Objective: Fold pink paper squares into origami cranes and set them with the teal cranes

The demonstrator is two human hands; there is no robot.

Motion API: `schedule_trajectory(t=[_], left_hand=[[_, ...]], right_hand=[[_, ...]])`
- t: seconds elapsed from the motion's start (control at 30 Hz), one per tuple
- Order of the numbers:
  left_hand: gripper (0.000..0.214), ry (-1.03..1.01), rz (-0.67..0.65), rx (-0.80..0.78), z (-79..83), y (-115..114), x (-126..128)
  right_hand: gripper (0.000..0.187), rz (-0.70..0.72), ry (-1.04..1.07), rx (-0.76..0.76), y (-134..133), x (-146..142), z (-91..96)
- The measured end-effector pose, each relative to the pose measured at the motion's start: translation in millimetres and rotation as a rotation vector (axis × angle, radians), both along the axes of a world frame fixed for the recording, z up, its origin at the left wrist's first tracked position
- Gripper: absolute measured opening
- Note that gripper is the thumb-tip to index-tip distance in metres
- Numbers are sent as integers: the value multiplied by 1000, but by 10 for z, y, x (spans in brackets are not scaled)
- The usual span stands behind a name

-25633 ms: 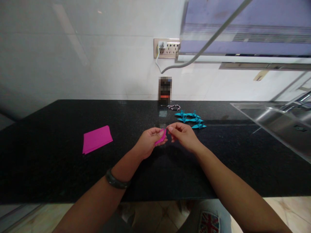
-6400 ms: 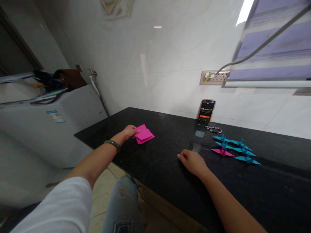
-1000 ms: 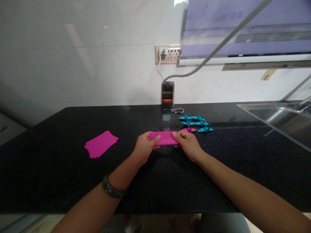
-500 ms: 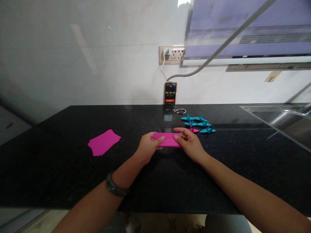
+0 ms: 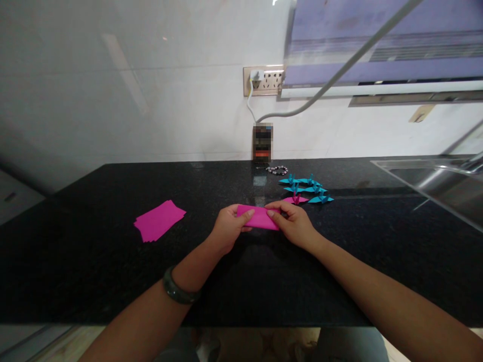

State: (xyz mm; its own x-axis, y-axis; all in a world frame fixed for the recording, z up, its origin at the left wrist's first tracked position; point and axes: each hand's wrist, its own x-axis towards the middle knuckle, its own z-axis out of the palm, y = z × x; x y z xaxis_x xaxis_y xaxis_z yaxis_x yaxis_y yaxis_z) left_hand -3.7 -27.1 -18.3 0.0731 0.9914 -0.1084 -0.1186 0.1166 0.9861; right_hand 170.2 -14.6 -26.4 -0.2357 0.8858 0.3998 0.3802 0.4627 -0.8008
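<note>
Squarely between both hands sits the folded pink paper (image 5: 259, 218), a narrow strip whose long axis runs left to right, parallel to the near edge of the black counter (image 5: 94, 261). The left hand (image 5: 228, 229) is closed on the strip's left end. Its thumb lies on top, pointing right along the paper, and the other fingers curl underneath. The right hand (image 5: 294, 226) grips the right end in much the same way, with thumb and forefinger pressed together over the far right corner and the remaining fingers tucked below. Neither hand is nearer than the other, since each has one end. The bare middle of the strip shows between the two thumbs. Whether the paper rests on the counter or is held just above it cannot be told from this view.

The paper is bright magenta, matte and thin, doubled over flat with a straight, crisp long edge, and its right end looks slightly slanted under the fingers.

Well apart to the left lies a loose stack of pink sheets (image 5: 159, 226). Just beyond the right hand stands a small pink crane (image 5: 295, 199), touching or nearly touching a cluster of teal cranes (image 5: 307, 188). Farther back are a bead bracelet (image 5: 277, 170) and a phone (image 5: 262, 143) leaning upright against the wall. A steel sink (image 5: 433, 183) sits at the far right.
</note>
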Motion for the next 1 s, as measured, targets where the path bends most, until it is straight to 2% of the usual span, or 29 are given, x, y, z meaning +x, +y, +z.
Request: schedule_trajectory(t=[0.2,0.3,0.43,0.57,0.7,0.8,0.93,1.0], left_hand=[[25,-2,-4,5,-10,-1,-1],[26,-4,-26,17,-20,-3,-3],[26,23,-34,34,-20,-12,1],[25,20,-26,29,-6,-17,5],[26,18,-26,38,-3,-21,5],[26,17,-29,44,-10,-22,8],[25,35,-27,48,-17,-19,12],[25,42,-26,54,-19,-19,11]], right_hand=[[22,36,24,-44,-6,-3,0],[27,25,13,7,-18,-6,17],[22,125,-59,93,-27,-4,32],[29,76,-33,62,-29,-4,25],[25,145,-72,80,-37,-5,30],[30,100,-51,75,-39,0,40],[27,175,-92,62,-29,13,47],[27,134,-62,22,-19,18,40]])
